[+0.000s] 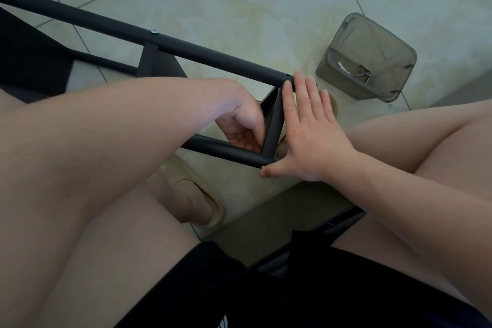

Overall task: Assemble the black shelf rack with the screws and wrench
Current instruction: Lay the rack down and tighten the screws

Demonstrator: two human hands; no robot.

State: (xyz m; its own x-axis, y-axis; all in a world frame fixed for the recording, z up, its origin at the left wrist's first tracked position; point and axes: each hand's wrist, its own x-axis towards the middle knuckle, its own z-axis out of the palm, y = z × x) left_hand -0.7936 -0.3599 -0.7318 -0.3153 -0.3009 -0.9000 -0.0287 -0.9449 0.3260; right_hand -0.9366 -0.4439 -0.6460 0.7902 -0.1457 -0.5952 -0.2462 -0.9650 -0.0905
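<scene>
Rack (pixel 106 21) runs off left edge; bin (pixel 372 42) contents indistinct.

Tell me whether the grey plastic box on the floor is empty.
Not empty. The box holds a few small metal pieces and a white strip at its bottom. They are too small to identify.

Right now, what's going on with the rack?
A person is working on the black metal rack frame. The right hand lies flat, fingers straight, against its short end bar, thumb by a screw head at the lower corner. The left hand curls inside that corner; what it holds is hidden. A grey translucent plastic bin with small hardware sits nearby.
</scene>
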